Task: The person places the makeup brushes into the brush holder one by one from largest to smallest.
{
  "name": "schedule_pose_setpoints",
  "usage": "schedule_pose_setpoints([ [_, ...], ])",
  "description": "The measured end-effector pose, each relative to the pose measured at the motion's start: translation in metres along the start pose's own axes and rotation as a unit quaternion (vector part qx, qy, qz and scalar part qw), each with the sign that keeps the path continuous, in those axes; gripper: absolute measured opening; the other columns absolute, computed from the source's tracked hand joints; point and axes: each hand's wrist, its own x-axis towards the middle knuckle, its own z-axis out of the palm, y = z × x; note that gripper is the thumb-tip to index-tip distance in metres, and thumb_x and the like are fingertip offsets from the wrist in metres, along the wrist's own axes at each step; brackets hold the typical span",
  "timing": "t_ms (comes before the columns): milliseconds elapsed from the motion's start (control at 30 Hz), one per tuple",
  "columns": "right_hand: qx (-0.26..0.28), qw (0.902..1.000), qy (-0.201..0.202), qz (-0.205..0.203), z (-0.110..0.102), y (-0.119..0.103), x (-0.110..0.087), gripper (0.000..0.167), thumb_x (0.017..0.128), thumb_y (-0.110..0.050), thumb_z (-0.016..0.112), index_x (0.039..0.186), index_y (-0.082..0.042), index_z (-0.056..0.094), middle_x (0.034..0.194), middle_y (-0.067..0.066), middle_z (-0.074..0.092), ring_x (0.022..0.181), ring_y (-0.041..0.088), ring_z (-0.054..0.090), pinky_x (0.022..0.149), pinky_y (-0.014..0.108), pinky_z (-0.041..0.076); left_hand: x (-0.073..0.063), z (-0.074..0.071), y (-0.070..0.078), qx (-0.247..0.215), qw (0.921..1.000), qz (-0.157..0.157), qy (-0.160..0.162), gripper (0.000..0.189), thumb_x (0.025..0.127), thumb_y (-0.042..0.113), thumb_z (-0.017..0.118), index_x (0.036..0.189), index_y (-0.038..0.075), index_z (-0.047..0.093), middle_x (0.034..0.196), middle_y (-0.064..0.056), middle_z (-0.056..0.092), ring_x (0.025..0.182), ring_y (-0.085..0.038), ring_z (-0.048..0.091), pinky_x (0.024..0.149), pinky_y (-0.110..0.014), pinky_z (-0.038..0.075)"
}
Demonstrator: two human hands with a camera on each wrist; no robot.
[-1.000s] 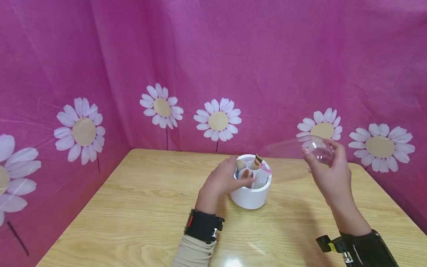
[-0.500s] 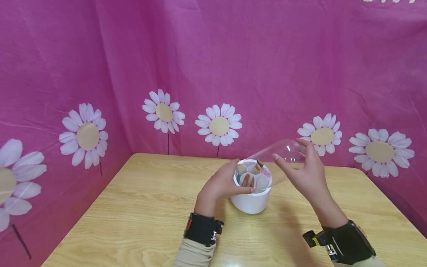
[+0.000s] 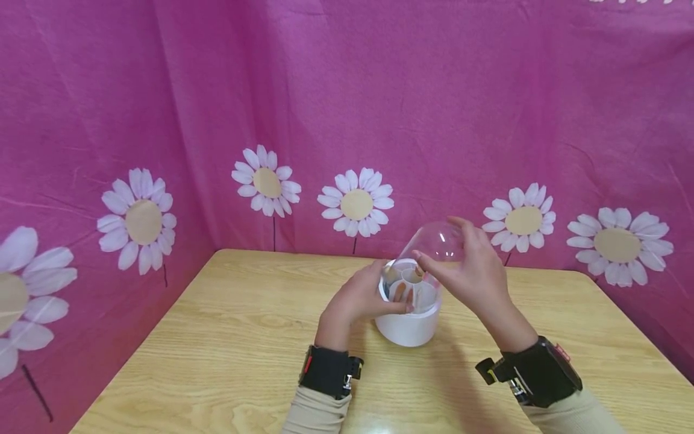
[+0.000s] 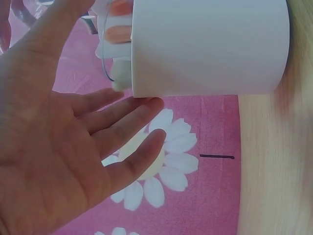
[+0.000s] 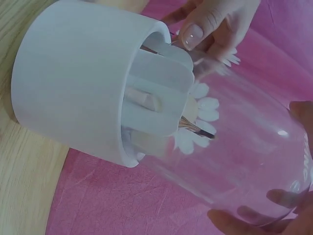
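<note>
A white round brush holder (image 3: 408, 331) stands upright on the table, its inner divider (image 5: 156, 83) split into compartments. Several makeup brushes sit inside; a dark-tipped brush (image 5: 198, 128) pokes above the divider. My right hand (image 3: 477, 283) grips the rounded end of a clear dome lid (image 5: 244, 127), fingers and thumb spread around it. The lid tilts over the holder, its lower edge close at the rim. My left hand (image 3: 358, 295) is at the holder's left side, thumb across the front of the rim; in the left wrist view its extended fingers (image 4: 122, 122) touch near the rim.
The wooden table (image 3: 233, 337) extends around the holder. A pink cloth backdrop (image 3: 434, 108) with white paper daisies (image 3: 355, 205) rises behind and to the left. Black straps with small cameras (image 3: 325, 371) sit on both wrists.
My right hand has brought the clear dome lid leftward and down from the right side, until it overlaps the holder's top. My left hand has stayed at the holder's rim.
</note>
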Motion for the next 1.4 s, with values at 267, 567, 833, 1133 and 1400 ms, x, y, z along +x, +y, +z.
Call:
schedule_pose_setpoints([
  [267,0.035,0.9989,0.018,0.025,-0.009,0.010,-0.004,0.090,0.084,-0.057,0.076,0.149,-0.006,0.041,0.135,0.024,0.054,0.115,0.041,0.055,0.088,0.058,0.047,-0.004,0.000,0.001,-0.016,0.9987,-0.049,-0.005,0.089,0.073,0.041,0.091,0.137,0.005,0.041,0.119,-0.006,0.061,0.107,-0.018,0.059,0.094,-0.036,0.050],
  [567,0.070,0.9966,0.034,0.028,-0.014,0.018,-0.006,0.089,0.085,-0.051,0.078,0.149,-0.005,0.039,0.143,0.028,0.050,0.127,0.046,0.051,0.098,0.064,0.043,-0.002,-0.004,0.001,-0.011,0.9988,-0.024,-0.040,0.077,0.076,0.042,0.088,0.134,0.008,0.050,0.124,-0.004,0.062,0.111,-0.017,0.058,0.095,-0.034,0.050],
  [833,0.061,0.9978,0.015,0.022,-0.013,0.014,-0.006,0.090,0.085,-0.052,0.077,0.151,-0.004,0.038,0.142,0.027,0.049,0.124,0.046,0.052,0.095,0.064,0.044,-0.008,-0.013,-0.008,-0.013,0.9951,-0.055,-0.081,0.081,0.081,0.043,0.084,0.151,0.023,0.048,0.156,-0.005,0.044,0.144,-0.025,0.038,0.112,-0.051,0.039],
  [1133,-0.008,0.9998,-0.001,0.017,-0.002,-0.001,-0.003,0.095,0.082,-0.065,0.073,0.151,-0.010,0.040,0.139,0.026,0.048,0.115,0.046,0.057,0.083,0.064,0.048,-0.016,-0.018,-0.013,-0.002,0.9867,-0.106,-0.122,0.086,0.080,0.044,0.082,0.155,0.027,0.043,0.166,-0.017,0.022,0.151,-0.038,0.023,0.112,-0.063,0.033],
  [1400,-0.050,0.9986,-0.019,0.003,0.000,-0.009,-0.002,0.098,0.082,-0.071,0.069,0.152,-0.010,0.038,0.141,0.030,0.046,0.106,0.050,0.060,0.076,0.063,0.051,-0.017,-0.023,-0.014,0.003,0.9899,-0.098,-0.101,0.067,0.085,0.038,0.081,0.146,0.024,0.057,0.165,-0.014,0.027,0.151,-0.037,0.026,0.113,-0.062,0.033],
])
